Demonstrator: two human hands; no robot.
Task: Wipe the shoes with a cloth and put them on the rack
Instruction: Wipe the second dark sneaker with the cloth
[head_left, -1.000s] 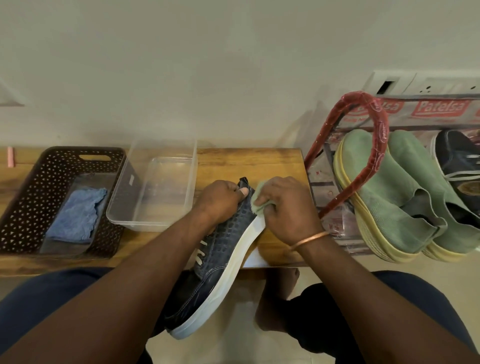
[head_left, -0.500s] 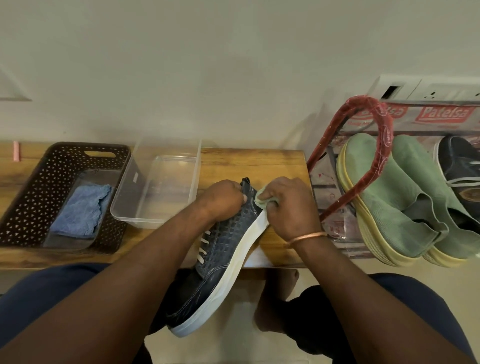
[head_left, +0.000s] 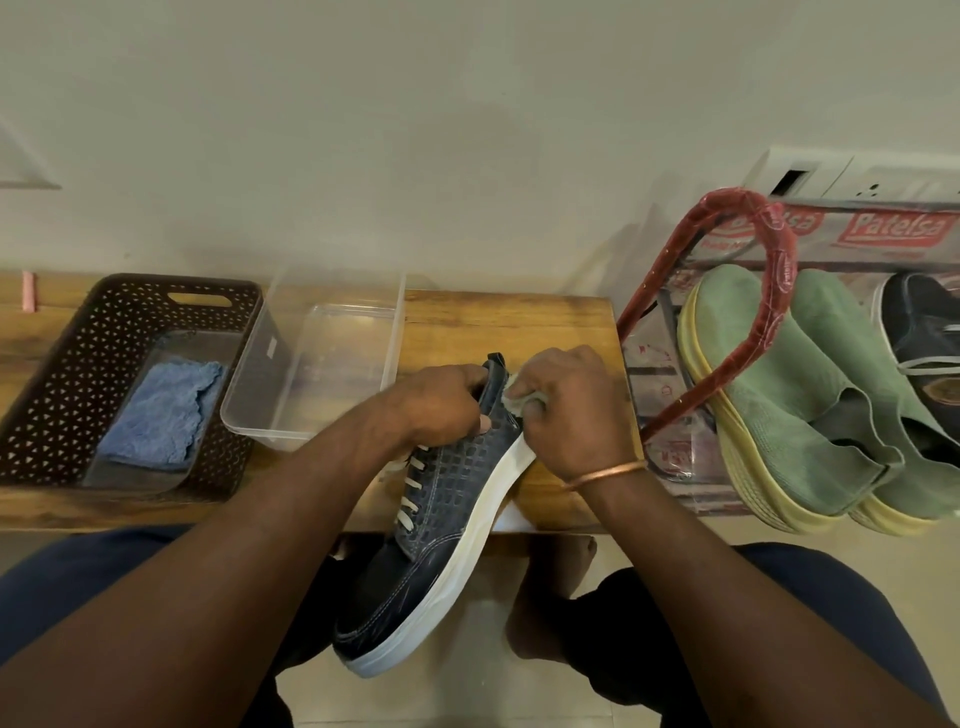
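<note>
- Red labels reading "Patelsa" (head_left: 896, 228) show on the clear wrapping of the rack (head_left: 782, 260), which stands just off the right end of the wooden bench (head_left: 509, 322). A small sticker on the clear tub (head_left: 332, 364) is too small to read.
- The navy sneaker (head_left: 441, 525) lies tilted, white sole facing right. Its heel tab is above the bench's right half and its toe hangs past the bench's front edge, over the person's lap.
- The left hand (head_left: 441, 405) grips the sneaker at its collar, fingers curled over the top and thumb on the near side, above the laces.
- The right hand (head_left: 571, 415) pinches a pale green cloth (head_left: 522, 397) in curled fingers and presses it to the heel side, just right of the left hand. A copper bangle (head_left: 605, 475) sits on that wrist.
- Both forearms reach in from the bench's front edge and meet at the heel.
- A pair of green shoes (head_left: 789, 374) and a dark shoe (head_left: 924, 338) stand on the rack.
- On the bench's left half sits a brown basket (head_left: 67, 364) holding a blue cloth (head_left: 166, 410), with the tub beside it.
</note>
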